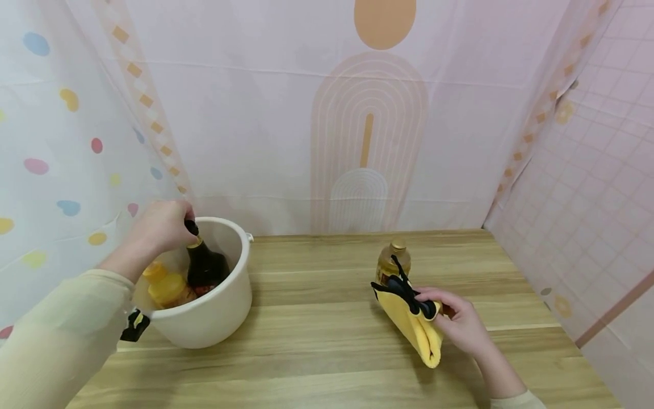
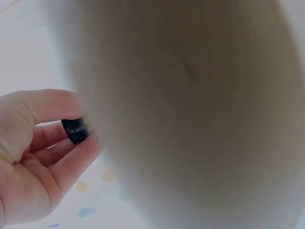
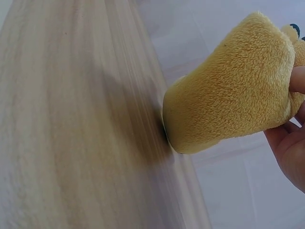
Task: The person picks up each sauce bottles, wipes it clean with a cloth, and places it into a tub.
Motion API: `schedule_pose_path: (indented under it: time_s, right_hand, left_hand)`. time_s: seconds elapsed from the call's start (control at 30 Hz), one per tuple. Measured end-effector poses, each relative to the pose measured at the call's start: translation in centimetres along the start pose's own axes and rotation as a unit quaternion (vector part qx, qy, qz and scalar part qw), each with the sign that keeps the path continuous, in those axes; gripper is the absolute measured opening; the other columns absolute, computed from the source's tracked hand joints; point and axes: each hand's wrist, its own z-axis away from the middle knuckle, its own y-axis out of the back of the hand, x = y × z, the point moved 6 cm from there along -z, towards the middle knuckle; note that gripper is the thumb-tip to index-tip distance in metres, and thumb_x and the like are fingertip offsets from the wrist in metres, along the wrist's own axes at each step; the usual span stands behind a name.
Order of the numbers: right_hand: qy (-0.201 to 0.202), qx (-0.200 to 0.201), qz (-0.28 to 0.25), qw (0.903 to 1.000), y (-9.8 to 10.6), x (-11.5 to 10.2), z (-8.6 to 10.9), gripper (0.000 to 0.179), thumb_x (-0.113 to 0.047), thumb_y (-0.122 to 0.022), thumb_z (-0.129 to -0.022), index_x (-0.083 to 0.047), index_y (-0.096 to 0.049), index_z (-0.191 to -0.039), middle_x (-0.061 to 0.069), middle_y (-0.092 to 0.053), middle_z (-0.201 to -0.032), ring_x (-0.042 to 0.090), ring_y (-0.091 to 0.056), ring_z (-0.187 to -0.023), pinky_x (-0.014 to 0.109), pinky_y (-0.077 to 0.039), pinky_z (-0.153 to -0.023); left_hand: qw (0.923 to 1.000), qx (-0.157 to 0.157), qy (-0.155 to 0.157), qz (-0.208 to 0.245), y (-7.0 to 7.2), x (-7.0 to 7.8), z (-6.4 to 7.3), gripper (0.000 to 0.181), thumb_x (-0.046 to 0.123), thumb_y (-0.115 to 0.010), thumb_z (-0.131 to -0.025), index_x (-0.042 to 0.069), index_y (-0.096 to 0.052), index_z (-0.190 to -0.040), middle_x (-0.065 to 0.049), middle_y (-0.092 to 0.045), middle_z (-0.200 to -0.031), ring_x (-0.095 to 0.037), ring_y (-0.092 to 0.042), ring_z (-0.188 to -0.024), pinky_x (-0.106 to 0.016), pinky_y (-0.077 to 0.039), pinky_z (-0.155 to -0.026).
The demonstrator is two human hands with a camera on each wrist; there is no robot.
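At the left, my left hand (image 1: 166, 224) pinches the black cap (image 1: 191, 227) of a dark bottle (image 1: 205, 266), which leans inside a white bucket (image 1: 225, 307). The left wrist view shows the fingers around that cap (image 2: 75, 130), while a large blurred surface hides the rest. Beside the dark bottle in the bucket lies a yellow bottle (image 1: 171, 288). My right hand (image 1: 462, 321) grips a folded yellow cloth (image 1: 409, 324) with black edging, held over the table. Its fuzzy side fills much of the right wrist view.
A bottle of golden liquid (image 1: 394, 261) stands on the wooden table (image 1: 311, 341) just behind the cloth, which partly covers it. The bucket's black handle grip (image 1: 135, 325) hangs at its near left side. Patterned curtains (image 1: 265, 130) border the table at the back and sides.
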Motion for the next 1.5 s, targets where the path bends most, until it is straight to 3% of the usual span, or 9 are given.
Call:
schedule_pose_path:
  time_s: [0.13, 0.5, 0.73, 0.97, 1.2, 1.33, 1.5]
  right_hand:
    - [0.001, 0.002, 0.0, 1.0, 0.0, 0.0, 0.0, 0.04, 0.02, -0.061, -0.084, -0.009, -0.072, -0.11, -0.003, -0.067, -0.123, 0.006, -0.06, -0.114, 0.02, -0.051, -0.083]
    - [0.002, 0.037, -0.009, 0.9993, 1.7, -0.4, 0.1, 0.036, 0.021, -0.06, -0.085, -0.004, -0.071, -0.109, -0.009, -0.067, -0.121, 0.005, -0.06, -0.111, 0.017, -0.049, -0.084]
    - [-0.01, 0.067, -0.02, 0.9975, 3.1, -0.7, 0.4, 0.041, 0.023, -0.058, -0.084, -0.004, -0.071, -0.112, -0.01, -0.068, -0.117, 0.004, -0.061, -0.104, 0.015, -0.049, -0.079]
    - [-0.049, 0.125, -0.009, 0.9909, 4.9, -1.1, 0.6, 0.041, 0.021, -0.058, -0.084, -0.007, -0.072, -0.11, -0.012, -0.069, -0.107, 0.004, -0.062, -0.09, 0.015, -0.051, -0.073]
    - [-0.105, 0.17, 0.049, 0.9786, 6.1, -0.9, 0.6, 0.026, 0.011, -0.061, -0.09, -0.001, -0.068, -0.112, -0.013, -0.067, -0.098, 0.005, -0.06, -0.081, 0.016, -0.051, -0.066]
    - [-0.118, 0.184, 0.079, 0.9726, 6.5, -0.9, 0.5, 0.023, 0.008, -0.063, -0.091, 0.006, -0.065, -0.114, -0.014, -0.066, -0.095, 0.005, -0.059, -0.078, 0.017, -0.051, -0.065]
    - [-0.13, 0.198, 0.084, 0.9678, 6.9, -0.7, 0.3, 0.023, 0.006, -0.065, -0.091, 0.006, -0.065, -0.114, -0.013, -0.066, -0.092, 0.005, -0.059, -0.076, 0.017, -0.05, -0.064]
  left_hand:
    - [0.9999, -0.007, -0.008, -0.011, -0.1, -0.1, 0.0, 0.026, 0.01, -0.079, -0.074, -0.004, -0.06, -0.085, -0.011, -0.059, -0.074, -0.031, -0.052, -0.07, -0.046, -0.045, -0.064]
    - [0.9983, -0.041, -0.035, -0.02, -0.6, 0.1, 0.4, 0.047, 0.019, -0.075, -0.084, -0.013, -0.055, -0.112, -0.021, -0.065, -0.091, -0.031, -0.057, -0.075, -0.051, -0.05, -0.071]
    - [0.9972, -0.049, -0.04, -0.04, -0.4, 0.7, 1.0, 0.058, 0.019, -0.071, -0.089, -0.019, -0.048, -0.125, -0.038, -0.057, -0.113, -0.051, -0.056, -0.1, -0.065, -0.045, -0.088]
    - [0.997, -0.027, -0.038, -0.063, 0.2, 1.8, 1.9, 0.06, 0.02, -0.067, -0.092, -0.017, -0.043, -0.134, -0.042, -0.046, -0.129, -0.057, -0.044, -0.117, -0.067, -0.036, -0.098]
    - [0.9964, 0.012, -0.042, -0.072, 1.5, 5.1, 3.7, 0.06, 0.024, -0.063, -0.094, -0.008, -0.042, -0.14, -0.035, -0.041, -0.139, -0.055, -0.043, -0.121, -0.068, -0.039, -0.095]
    - [0.9923, 0.059, -0.079, -0.075, 2.1, 8.4, 4.9, 0.058, 0.022, -0.065, -0.092, -0.006, -0.045, -0.139, -0.032, -0.046, -0.136, -0.051, -0.046, -0.121, -0.066, -0.041, -0.094]
    - [0.9856, 0.101, -0.13, -0.038, 1.8, 12.9, 5.6, 0.055, 0.02, -0.066, -0.091, -0.005, -0.048, -0.137, -0.029, -0.05, -0.135, -0.047, -0.05, -0.121, -0.062, -0.043, -0.095]
